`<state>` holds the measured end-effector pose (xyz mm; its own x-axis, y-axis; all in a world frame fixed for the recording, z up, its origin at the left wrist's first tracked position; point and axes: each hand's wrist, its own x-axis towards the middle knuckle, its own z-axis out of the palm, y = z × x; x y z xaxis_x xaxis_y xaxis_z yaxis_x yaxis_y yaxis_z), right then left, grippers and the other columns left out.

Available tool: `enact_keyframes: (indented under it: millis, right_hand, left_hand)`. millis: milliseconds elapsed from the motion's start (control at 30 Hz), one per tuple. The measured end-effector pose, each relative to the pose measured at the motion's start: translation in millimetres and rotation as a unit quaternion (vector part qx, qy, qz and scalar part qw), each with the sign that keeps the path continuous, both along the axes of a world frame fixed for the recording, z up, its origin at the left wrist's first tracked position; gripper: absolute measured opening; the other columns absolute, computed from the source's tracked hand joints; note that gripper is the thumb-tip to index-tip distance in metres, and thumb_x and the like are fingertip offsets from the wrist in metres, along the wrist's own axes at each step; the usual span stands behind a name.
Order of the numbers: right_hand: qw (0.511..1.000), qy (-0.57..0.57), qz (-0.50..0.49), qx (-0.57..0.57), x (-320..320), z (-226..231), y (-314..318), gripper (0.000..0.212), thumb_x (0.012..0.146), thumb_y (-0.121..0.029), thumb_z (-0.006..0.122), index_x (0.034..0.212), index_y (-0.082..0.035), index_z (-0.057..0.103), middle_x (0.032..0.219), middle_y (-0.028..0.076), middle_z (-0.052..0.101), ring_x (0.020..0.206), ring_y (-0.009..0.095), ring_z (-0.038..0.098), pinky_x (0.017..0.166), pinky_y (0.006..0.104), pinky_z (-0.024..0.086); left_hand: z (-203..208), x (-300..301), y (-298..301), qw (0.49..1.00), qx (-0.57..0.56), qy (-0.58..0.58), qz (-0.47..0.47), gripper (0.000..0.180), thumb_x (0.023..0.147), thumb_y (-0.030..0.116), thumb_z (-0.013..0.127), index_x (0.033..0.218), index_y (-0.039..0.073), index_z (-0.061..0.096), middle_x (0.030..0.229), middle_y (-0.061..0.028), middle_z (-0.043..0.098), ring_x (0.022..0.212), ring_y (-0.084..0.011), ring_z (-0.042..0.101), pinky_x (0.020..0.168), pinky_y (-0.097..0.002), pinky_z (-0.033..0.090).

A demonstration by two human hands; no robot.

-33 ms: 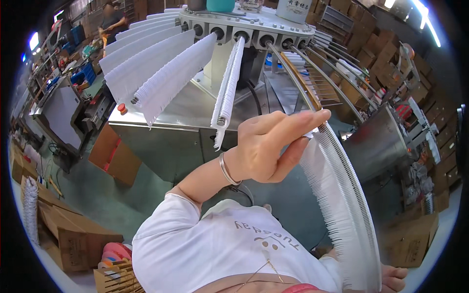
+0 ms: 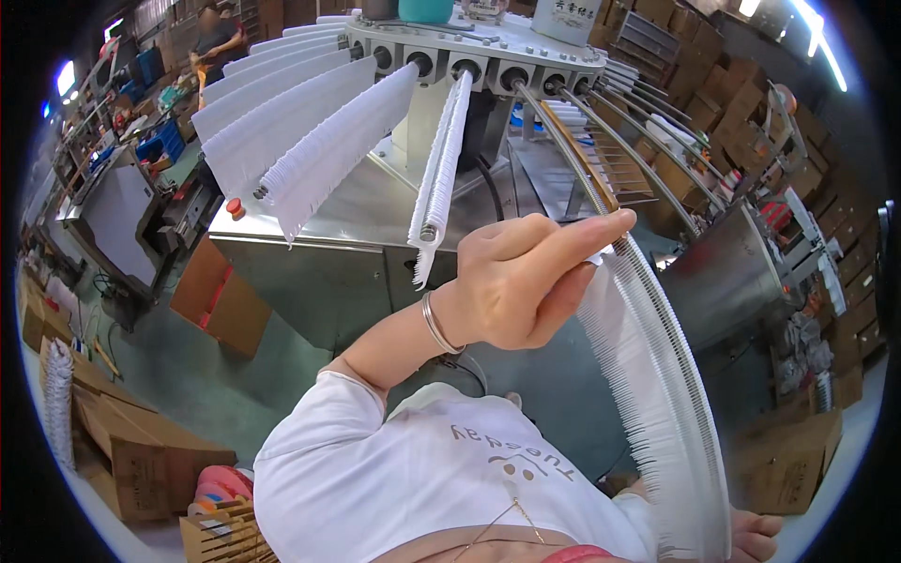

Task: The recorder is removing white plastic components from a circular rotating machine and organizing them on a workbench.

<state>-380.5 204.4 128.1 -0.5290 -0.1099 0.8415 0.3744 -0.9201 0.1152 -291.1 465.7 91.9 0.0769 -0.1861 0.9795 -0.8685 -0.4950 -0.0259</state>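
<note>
Left hand (image 2: 526, 281): I had thumb and index pinched on the far end of the white fringed strip (image 2: 657, 394), right by the near tip of a metal rod (image 2: 560, 145).
Right hand (image 2: 754, 537): mostly hidden at the strip's near end, honestly couldn't tell its grip.
Fringe edge: faced left, toward me.
Hanging sheets (image 2: 439, 169): just left of my hand, slim gap.
Floor (image 2: 558, 375): showed between my shirt (image 2: 413, 469) and the strip, decent room there.
</note>
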Motion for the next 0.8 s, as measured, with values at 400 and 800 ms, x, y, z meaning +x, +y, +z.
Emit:
enact_keyframes:
  millis: [400, 800]
  right_hand:
    - [0.913, 0.039, 0.220, -0.341, -5, 5, -20, 0.017, 0.084, -0.024, 0.049, 0.071, -0.013, 0.047, 0.060, -0.003, 0.036, 0.057, 0.013, 0.039, 0.054, 0.0321, 0.030]
    - [0.773, 0.325, 0.103, -0.535, 4, 40, 18, 0.018, 0.079, -0.019, 0.058, 0.079, -0.002, 0.049, 0.072, 0.010, 0.048, 0.063, 0.024, 0.044, 0.054, 0.0381, 0.036]
  left_hand:
    - [-28, 20, -3, 0.983, -0.158, 0.037, -0.084, 0.043, 0.089, 0.001, 0.045, 0.129, 0.001, 0.030, 0.125, -0.0242, 0.051, 0.060, -0.0077, 0.043, 0.054, -0.0204, 0.040]
    - [-51, 12, 0, 0.975, -0.214, 0.062, -0.025, 0.037, 0.088, 0.003, 0.052, 0.123, 0.003, 0.040, 0.125, -0.0188, 0.046, 0.063, -0.0092, 0.046, 0.057, -0.0205, 0.041]
